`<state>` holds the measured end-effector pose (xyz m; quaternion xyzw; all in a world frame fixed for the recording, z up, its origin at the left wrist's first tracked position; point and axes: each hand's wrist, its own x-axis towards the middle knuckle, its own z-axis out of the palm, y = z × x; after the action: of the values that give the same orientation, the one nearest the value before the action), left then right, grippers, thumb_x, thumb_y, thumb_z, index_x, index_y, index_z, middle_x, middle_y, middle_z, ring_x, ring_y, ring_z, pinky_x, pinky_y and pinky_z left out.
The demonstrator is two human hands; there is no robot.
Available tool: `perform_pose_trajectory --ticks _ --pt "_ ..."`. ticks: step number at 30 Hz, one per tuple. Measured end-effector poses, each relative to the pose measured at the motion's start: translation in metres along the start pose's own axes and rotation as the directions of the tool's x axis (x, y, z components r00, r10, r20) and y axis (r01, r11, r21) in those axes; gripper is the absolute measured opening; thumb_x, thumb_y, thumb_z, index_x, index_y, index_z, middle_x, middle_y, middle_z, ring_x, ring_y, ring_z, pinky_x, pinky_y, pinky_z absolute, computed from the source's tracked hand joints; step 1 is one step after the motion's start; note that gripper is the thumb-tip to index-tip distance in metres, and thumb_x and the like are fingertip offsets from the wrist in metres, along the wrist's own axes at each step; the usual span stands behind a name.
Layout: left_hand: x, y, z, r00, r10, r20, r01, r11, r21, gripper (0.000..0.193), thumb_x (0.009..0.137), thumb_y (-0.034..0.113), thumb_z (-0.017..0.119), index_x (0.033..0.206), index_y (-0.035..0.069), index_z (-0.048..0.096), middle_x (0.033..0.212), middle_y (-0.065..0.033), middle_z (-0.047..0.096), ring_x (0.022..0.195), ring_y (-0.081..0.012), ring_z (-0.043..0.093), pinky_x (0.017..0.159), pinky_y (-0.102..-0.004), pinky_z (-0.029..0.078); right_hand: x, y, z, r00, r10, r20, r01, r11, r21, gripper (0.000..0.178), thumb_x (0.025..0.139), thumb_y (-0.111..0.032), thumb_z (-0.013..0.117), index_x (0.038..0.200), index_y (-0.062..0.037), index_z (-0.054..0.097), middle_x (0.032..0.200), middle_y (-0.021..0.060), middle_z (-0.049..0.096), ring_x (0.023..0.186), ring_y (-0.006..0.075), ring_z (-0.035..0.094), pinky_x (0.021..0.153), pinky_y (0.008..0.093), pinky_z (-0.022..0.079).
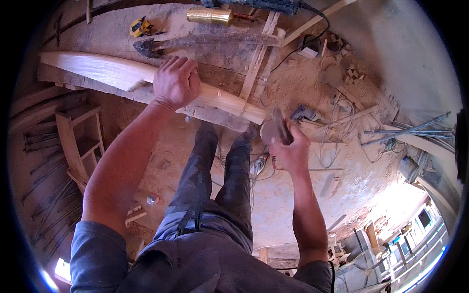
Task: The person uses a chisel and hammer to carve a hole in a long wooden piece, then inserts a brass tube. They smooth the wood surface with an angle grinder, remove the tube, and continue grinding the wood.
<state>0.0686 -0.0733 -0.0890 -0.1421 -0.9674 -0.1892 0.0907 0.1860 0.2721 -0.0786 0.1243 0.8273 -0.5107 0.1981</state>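
Observation:
A long, pale shaped piece of wood point(97, 66) lies across the workbench point(222, 117), broad at the left and narrowing to a bar at the right. My left hand point(177, 82) is closed over the bar just beside the broad part. Near the bar's right end, my right hand point(293, 146) grips a brown block point(273, 132) with a rounded flat face and a dark edge. The block is blurred, and whether it touches the wood I cannot tell. Behind my left hand rests a dark pointed metal head point(146, 47) on a long weathered wooden handle point(215, 39).
A yellow tape measure point(140, 27), a brass-coloured cylinder point(210, 16) and a corded power tool point(273, 6) lie on the far side. Another power tool point(305, 113) sits among cables on the dusty floor. A wooden frame point(73, 141) stands left; metal rods point(415, 132) lie right.

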Motion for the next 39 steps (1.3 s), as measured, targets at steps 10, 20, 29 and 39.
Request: perform_pose_trajectory --ticks 10,20,29,39 --pt "0.000 0.001 0.000 0.999 0.023 -0.039 -0.023 1.000 0.009 0.007 0.082 0.012 0.062 0.085 0.009 0.067 0.079 -0.0092 0.065 0.079 -0.0337 0.065 0.073 -0.0459 0.053 -0.005 -0.034 -0.005 0.890 -0.426 0.163 0.444 0.728 -0.522 0.078 0.069 0.001 0.073 0.142 -0.0279 0.069 0.087 0.0109 0.054 0.078 0.0326 0.062 0.064 0.0427 0.053" --pt "0.000 0.005 -0.002 1.000 0.005 -0.010 -0.005 1.000 0.024 0.008 0.081 0.010 0.063 0.088 0.008 0.067 0.080 -0.0091 0.065 0.080 -0.0327 0.066 0.072 -0.0456 0.052 0.013 -0.045 -0.009 0.860 -0.466 0.209 0.496 0.667 -0.556 0.072 0.070 -0.004 0.073 0.138 -0.0299 0.072 0.080 0.0060 0.051 0.069 0.0264 0.062 0.056 0.0402 0.051" --pt "0.000 0.009 -0.003 1.000 0.008 -0.013 -0.008 1.000 -0.003 0.012 0.083 0.004 0.061 0.092 0.005 0.068 0.082 -0.0115 0.064 0.077 -0.0344 0.063 0.070 -0.0444 0.051 0.020 -0.054 -0.012 0.885 -0.378 0.271 0.464 0.680 -0.567 0.079 0.064 -0.002 0.084 0.137 -0.0288 0.073 0.084 0.0068 0.057 0.072 0.0289 0.065 0.064 0.0410 0.055" --pt "0.003 0.010 -0.002 0.999 0.019 -0.044 -0.019 1.000 -0.013 0.009 0.085 0.004 0.061 0.091 0.003 0.068 0.082 -0.0127 0.066 0.077 -0.0346 0.066 0.069 -0.0441 0.053 0.029 -0.052 -0.018 0.881 -0.379 0.282 0.472 0.739 -0.481 0.077 0.067 0.008 0.069 0.136 -0.0262 0.074 0.084 0.0050 0.062 0.073 0.0281 0.067 0.064 0.0409 0.055"
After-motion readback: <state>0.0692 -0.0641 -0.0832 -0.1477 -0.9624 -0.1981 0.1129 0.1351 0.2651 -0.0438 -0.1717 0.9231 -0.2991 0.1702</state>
